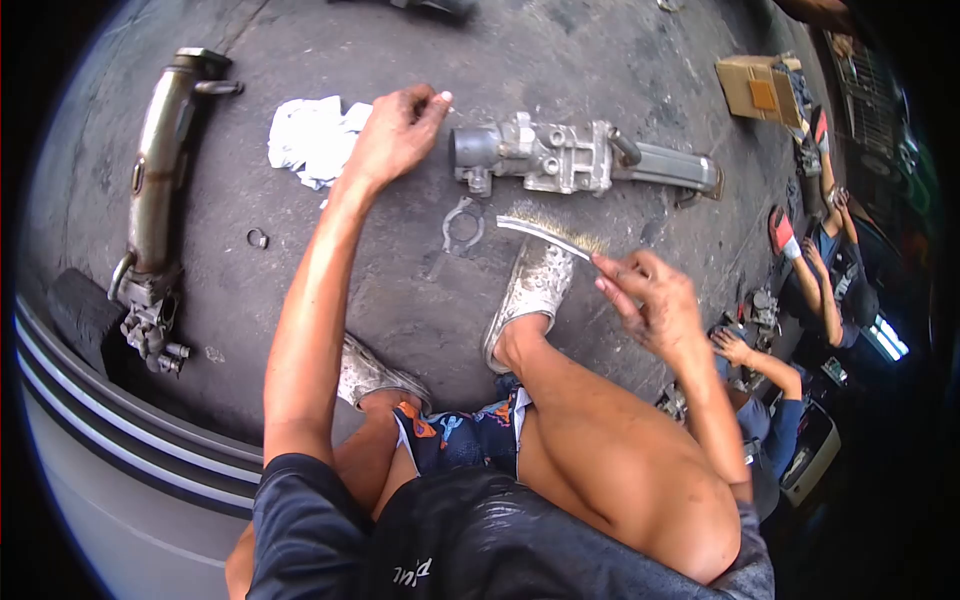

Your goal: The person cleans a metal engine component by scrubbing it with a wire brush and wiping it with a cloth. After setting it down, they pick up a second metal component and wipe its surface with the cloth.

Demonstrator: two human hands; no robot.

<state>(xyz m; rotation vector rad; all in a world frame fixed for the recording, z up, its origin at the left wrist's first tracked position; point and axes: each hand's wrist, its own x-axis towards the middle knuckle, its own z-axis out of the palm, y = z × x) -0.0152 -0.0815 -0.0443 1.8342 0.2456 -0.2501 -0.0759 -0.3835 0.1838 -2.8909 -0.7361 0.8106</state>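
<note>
My right hand (pixel 655 300) grips the handle end of a wire brush (pixel 548 234), its bristles facing up and away from me, above my white perforated shoe. My left hand (pixel 402 128) is raised between a crumpled white cloth (pixel 310 140) and a metal engine part (pixel 560 155). Its fingers are drawn together; whether a small pale bit at the fingertips is held cannot be made out. The metal part lies on the floor, with a dark round pipe end at its left and a long flat section at its right. A flat metal gasket (pixel 463 229) lies below that pipe end.
A long metal cylinder (pixel 155 180) lies at the left, near a small ring clamp (pixel 258 238). A cardboard box (pixel 757 90) stands at the upper right. Other people sit at the right among parts. A ridged grey panel (pixel 120 430) borders the lower left.
</note>
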